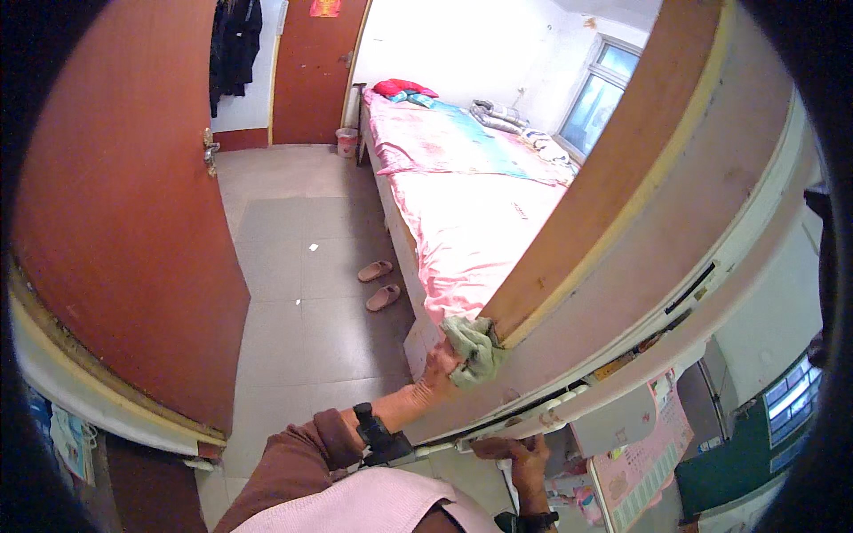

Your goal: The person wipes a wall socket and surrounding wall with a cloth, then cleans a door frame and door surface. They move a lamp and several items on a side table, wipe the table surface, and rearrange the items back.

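My left hand grips a crumpled pale green cloth. The cloth is pressed against the lower end of the brown wooden door frame, where it meets the pale wall. Lower down on the right, my right hand is beside the wall's edge and a white pipe or conduit. Its fingers and thumb are spread with nothing visible between them; whether they touch the edge is hard to tell. Both wrists wear dark bands.
On the left stands an open reddish-brown door with a metal handle. Beyond the doorway are a bed with pink bedding, a pair of slippers on the tiled floor, and a small bin. A pink calendar-like sheet hangs at lower right.
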{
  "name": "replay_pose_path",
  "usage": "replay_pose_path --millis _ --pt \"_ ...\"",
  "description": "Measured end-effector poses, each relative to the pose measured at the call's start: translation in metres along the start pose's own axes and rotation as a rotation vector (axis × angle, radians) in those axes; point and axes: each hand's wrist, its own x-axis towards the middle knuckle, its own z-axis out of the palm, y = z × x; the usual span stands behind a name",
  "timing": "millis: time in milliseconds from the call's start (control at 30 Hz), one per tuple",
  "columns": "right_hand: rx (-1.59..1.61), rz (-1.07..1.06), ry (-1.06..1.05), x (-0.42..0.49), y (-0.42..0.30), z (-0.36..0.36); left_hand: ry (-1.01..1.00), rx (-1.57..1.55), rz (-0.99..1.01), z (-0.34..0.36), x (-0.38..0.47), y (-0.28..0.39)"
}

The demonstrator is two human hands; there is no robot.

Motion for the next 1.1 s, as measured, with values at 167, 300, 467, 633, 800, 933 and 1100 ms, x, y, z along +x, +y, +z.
replay_pose_path --millis 167,300,467,633,800,933,1100 --pt "0.052 -0.170 0.182 -0.006 -0.050 0.015 0.015 0.100 -0.003 0.009 -0.007 -0.013" --pt "0.008 -0.439 0.186 -0.011 -0.077 0.018 0.007 0.023 -0.016 0.012 -0.007 -0.009" --pt "-0.342 -0.624 0.258 -0.003 -0.059 0.004 0.058 -0.312 -0.223 0.003 0.003 0.012" --pt "-0.494 -0.502 0.197 -0.011 -0.011 -0.022 0.056 0.184 0.086 -0.003 0.006 0.012" --pt "-0.469 -0.422 0.099 -0.038 -0.030 -0.021 0.064 -0.285 -0.304 0.019 -0.002 -0.003" --pt "-0.811 -0.710 0.092 -0.040 -0.107 0.004 0.082 0.106 0.125 0.017 -0.005 -0.010" --pt "-1.459 -1.211 0.278 -0.006 -0.231 0.064 -0.088 -0.561 -0.052 -0.003 0.004 -0.010"
